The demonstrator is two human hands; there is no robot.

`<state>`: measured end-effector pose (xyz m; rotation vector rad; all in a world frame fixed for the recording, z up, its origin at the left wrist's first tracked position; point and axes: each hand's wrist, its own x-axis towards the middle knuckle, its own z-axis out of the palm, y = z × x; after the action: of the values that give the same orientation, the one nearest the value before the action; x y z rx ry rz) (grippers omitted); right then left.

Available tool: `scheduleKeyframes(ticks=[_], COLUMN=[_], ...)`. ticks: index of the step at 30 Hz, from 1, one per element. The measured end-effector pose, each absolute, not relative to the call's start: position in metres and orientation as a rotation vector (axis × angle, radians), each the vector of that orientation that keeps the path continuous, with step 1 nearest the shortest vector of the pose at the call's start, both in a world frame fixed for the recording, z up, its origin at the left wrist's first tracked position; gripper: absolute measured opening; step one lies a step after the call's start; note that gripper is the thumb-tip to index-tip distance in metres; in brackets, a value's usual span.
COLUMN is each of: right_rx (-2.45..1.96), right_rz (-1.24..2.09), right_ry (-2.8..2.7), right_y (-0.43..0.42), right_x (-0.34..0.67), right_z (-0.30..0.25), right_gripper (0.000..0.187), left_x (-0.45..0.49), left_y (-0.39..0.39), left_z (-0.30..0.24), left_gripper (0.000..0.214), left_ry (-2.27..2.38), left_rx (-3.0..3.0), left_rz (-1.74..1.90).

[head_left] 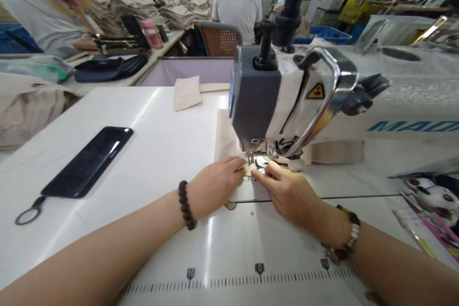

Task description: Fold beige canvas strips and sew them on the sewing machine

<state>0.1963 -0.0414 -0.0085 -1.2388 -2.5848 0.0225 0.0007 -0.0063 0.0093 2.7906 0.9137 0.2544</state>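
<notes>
Two pieces of beige cloth are on the white sewing bench (161, 119). The first, a beige cloth panel (225, 141), lies flat and runs under the presser foot (260, 161) of the industrial sewing machine (287, 100). The second, a folded beige cloth piece (187, 93), lies farther off, beyond the machine's needle area and well apart from both hands.

The left hand (215, 187) is just left of the presser foot, fingers extended toward it and resting at the cloth. The right hand (287, 196) is just in front of the foot, with its fingertips (268, 169) close beside the needle area. Neither hand is clenched. Whether either hand is gripping the cloth cannot be confirmed from this view.

A black smartphone (86, 162) lies on the bench to the left, well apart from the left hand. A printed ruler scale (260, 279) runs along the near edge of the bench. A dark bead bracelet (185, 204) is on the left wrist, and a mixed bead bracelet (346, 234) is on the right wrist. Beyond the bench, a co-worker (238, 9) sits facing away, and stacks of folded cloth (132, 7) are piled on a neighbouring bench.
</notes>
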Motion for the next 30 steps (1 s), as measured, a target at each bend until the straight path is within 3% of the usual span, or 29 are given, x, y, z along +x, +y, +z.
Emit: scheduleKeyframes(ticks=[17,27,30], right_rx=[-1.338,-1.141,-0.984], right_rz=[0.038,0.105,0.140], right_ry=[-2.605,-2.574,-2.593], right_y=[-0.043,-0.041,-0.043], right_x=[0.195,0.202,0.206], right_z=[-0.009,-0.006,-0.002], right_gripper=[0.037,0.032,0.029], left_x=[0.003,0.011,0.012], left_y=[0.006,-0.030,-0.044], left_z=[0.009,0.026,0.032], left_gripper=[0.014,0.044,0.031], left_ry=[1.000,1.157,0.956], left_rx=[2.856,2.912,2.989], left_rz=[0.262,-0.104,-0.128])
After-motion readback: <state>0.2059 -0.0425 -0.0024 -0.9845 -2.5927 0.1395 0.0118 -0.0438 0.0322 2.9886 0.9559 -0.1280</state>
